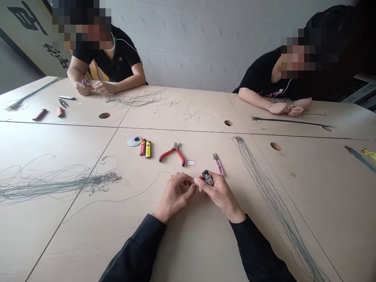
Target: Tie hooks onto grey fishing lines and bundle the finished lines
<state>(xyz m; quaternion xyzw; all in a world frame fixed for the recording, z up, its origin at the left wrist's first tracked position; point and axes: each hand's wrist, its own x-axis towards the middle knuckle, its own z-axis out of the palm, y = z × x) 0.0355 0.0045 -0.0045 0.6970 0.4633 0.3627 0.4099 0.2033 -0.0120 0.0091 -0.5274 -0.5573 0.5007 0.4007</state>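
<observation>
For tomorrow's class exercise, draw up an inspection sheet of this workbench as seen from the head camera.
surface: pale wood-effect table of joined panels, with round holes.
job's things: black lighter held in the right hand.
clutter: red-handled pliers, pink thread snips, red lighter, yellow lighter, round grey disc.
grippers: nothing seen; the left hand meets the right hand at the fingertips.
cables: no power leads seen; grey-green strands lie to the left, a long bundle to the right.
surroundings: two seated co-workers opposite; white tiled wall.
</observation>
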